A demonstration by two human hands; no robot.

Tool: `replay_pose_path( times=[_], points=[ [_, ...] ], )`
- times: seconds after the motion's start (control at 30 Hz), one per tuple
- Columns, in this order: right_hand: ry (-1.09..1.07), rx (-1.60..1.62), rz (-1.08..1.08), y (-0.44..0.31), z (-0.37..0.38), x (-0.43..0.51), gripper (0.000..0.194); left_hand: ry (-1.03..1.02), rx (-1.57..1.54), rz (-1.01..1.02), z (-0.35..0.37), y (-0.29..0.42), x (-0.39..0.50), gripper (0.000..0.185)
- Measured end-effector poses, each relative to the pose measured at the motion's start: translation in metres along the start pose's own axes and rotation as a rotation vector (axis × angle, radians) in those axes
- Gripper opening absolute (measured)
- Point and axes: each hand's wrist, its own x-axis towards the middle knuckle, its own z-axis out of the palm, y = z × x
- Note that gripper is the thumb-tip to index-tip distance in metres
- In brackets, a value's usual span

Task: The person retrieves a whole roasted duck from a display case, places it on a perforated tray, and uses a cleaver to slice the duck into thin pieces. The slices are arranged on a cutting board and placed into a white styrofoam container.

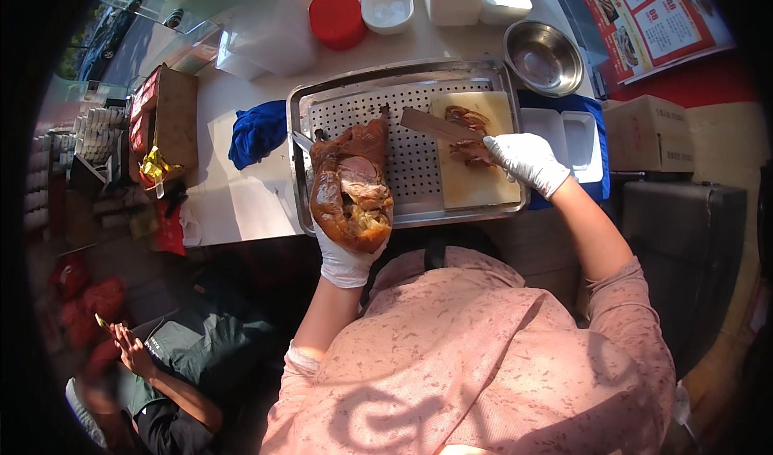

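Note:
My gloved left hand [345, 265] cups the near end of a browned roast bird [329, 198], probably a duck. Pale flesh and a hollow show where part of it is cut away. In my gloved right hand [534, 162] is a broad-bladed knife [429, 124], pointing left over a pale cutting board [477, 190]. Slices of roast meat [466, 117] lie on the board around the blade; the knife's handle is hidden by my fingers. Board and bird are over a perforated metal tray [413, 174]. A silver utensil [301, 141] pokes out left of the bird.
A crumpled blue cloth [258, 135] lies left of the tray. To the right are a white compartment container [581, 144] and a steel bowl [543, 57]. A red-lidded tub [337, 19] stands behind. At lower left, a seated person's hands [130, 346] hold a phone.

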Motion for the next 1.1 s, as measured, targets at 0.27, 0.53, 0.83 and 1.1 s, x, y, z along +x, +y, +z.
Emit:
replay_pose_path(
  times=[0.27,0.53,0.83,1.1],
  points=[
    [0.259,-0.439,-0.103,0.023,0.048,0.018,0.047,-0.089,0.850,0.281,0.030,0.000,-0.002,0.063],
    [0.306,-0.376,0.023,0.016,0.051,0.015,0.056,-0.079,1.006,0.314,0.038,-0.001,-0.005,0.055],
    [0.231,0.346,-0.138,-0.058,0.035,0.008,0.045,-0.158,0.241,0.089,0.025,-0.007,-0.008,0.047],
    [0.511,0.097,-0.285,-0.132,0.075,0.031,0.043,-0.076,-0.041,0.053,0.035,-0.011,-0.003,0.051]
  ],
)
